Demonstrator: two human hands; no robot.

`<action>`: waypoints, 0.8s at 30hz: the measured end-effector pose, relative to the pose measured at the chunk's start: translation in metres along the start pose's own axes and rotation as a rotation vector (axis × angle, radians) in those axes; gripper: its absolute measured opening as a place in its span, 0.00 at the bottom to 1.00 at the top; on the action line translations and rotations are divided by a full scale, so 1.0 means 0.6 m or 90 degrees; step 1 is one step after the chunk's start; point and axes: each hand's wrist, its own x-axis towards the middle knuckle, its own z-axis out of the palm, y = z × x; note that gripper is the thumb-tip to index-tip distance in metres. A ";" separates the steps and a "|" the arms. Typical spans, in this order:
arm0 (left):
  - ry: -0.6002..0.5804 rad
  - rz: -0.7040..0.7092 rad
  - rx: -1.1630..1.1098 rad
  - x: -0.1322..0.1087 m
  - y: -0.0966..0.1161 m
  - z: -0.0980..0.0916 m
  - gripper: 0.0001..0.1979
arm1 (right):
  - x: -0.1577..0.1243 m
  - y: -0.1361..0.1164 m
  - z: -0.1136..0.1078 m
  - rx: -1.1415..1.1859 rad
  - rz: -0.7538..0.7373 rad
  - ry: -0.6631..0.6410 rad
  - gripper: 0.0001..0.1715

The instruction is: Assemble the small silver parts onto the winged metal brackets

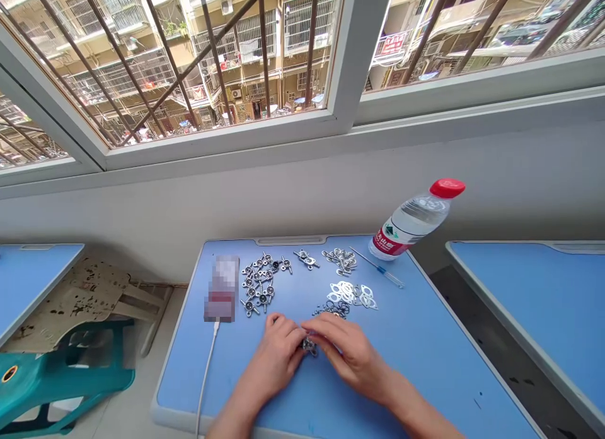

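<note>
My left hand [278, 349] is closed around a small metal fitting [309, 346] just above the blue desk. My right hand [352, 351] meets it from the other side, thumb and index fingertips pinched at the fitting's top; whether a smaller piece is between them is hidden. Right behind my fingers is a pile of dark rings [333, 310]. White flat gaskets [350, 292] with holes are spread beyond it. Further back lie a heap of small shiny metal pieces [341, 261] and a few metal fittings [307, 259]. Several fittings with dark round centres [258, 278] form a cluster at left.
A blurred-out flat object [222, 288] with a white cable [208, 370] lies on the desk's left side. At the back right are a pen [380, 270] and a red-capped water bottle [411, 222]. The desk [416, 363] stands against the wall beneath a barred window; a teal stool [70, 376] is at left.
</note>
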 end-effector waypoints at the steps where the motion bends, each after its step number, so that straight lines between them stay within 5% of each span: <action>1: 0.002 0.000 0.000 0.000 0.000 0.000 0.07 | 0.001 0.001 -0.001 0.000 -0.016 -0.004 0.16; 6: 0.012 0.014 -0.008 0.001 -0.001 -0.002 0.08 | 0.006 0.001 -0.011 0.029 -0.035 -0.056 0.23; 24: 0.021 0.023 0.008 0.002 0.000 0.000 0.05 | 0.008 -0.002 -0.011 0.024 -0.027 -0.039 0.18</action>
